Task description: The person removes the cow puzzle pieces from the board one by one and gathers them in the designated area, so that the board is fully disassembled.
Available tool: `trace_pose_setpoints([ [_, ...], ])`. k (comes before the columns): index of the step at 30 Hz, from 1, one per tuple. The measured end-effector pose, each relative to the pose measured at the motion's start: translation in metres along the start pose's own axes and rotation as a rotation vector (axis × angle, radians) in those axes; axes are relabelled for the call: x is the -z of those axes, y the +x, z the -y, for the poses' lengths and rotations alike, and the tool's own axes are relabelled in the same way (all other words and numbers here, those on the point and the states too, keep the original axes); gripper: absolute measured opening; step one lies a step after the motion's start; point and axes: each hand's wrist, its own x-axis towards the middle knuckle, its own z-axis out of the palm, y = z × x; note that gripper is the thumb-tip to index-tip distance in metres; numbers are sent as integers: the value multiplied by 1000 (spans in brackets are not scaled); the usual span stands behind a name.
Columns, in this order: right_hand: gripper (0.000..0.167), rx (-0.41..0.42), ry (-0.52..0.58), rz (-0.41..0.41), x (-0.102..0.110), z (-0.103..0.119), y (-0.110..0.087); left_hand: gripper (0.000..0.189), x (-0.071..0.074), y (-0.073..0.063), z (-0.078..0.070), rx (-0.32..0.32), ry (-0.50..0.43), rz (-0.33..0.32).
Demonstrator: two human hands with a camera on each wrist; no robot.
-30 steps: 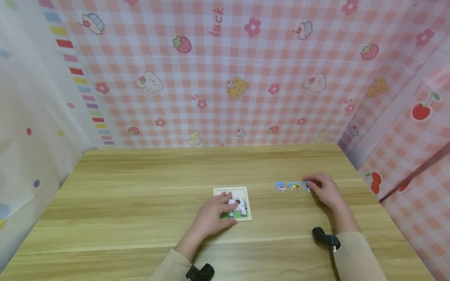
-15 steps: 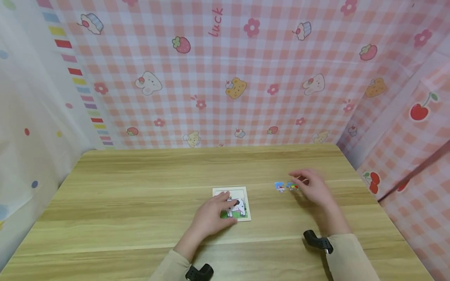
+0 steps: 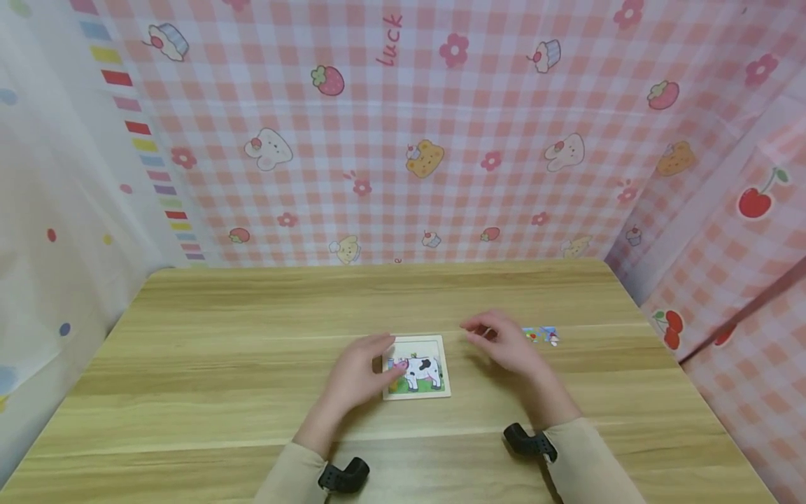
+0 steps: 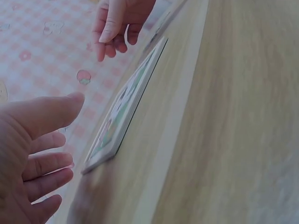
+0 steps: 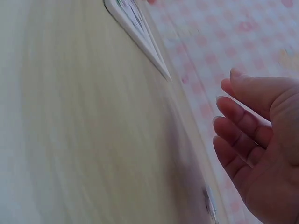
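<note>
1. While the left hand (image 3: 355, 374) hangs released, thumb spread from relaxed fingers, its thumb overlaps the left part of the board in the head view; the left wrist view shows thumb and board apart.
2. Right hand (image 3: 504, 344): also released, fingers loosely bent, thumb tip near the index tip. Position: above the table, right of the board and apart from it.
3. Square, pale-wood puzzle board (image 3: 418, 348): flat, between the two hands, nearer the left. Lower part bears a black-and-white cow picture (image 3: 425, 371) on green; upper strip is pale, bare wood.
4. Small, blue-and-multicoloured puzzle pieces (image 3: 549, 334): flat on the table, just right of the right hand, partly covered by it in the head view. Exact count cannot be told.
5. Wrists: beige sleeves (image 3: 588, 458), each with a black, bent camera mount (image 3: 345, 477).
6. Support: light wood-grain table (image 3: 220, 364).
7. Surround: pink-and-white checked cloth (image 3: 378, 119) behind, printed with strawberries, cupcakes and animals; white dotted cloth (image 3: 63, 301) at left; cherry-printed checked cloth (image 3: 743, 280) at right.
</note>
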Motion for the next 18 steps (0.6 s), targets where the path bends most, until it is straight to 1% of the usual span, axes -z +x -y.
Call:
trace_pose_setpoints([
  [3, 19, 12, 28, 60, -12, 10, 5, 63, 2, 0, 3, 1, -1, 8],
  [6, 20, 28, 17, 111, -22, 18, 10, 67, 2, 0, 7, -27, 16, 17],
  [10, 21, 35, 0, 170, -35, 28, 15, 72, 3, -1, 11, -38, 27, 45],
  [14, 22, 41, -3, 216, -44, 37, 18, 78, 3, -1, 13, -31, 28, 62],
  [18, 22, 61, -20, 236, -53, 42, 21, 82, 2, -2, 14, -43, 36, 64],
])
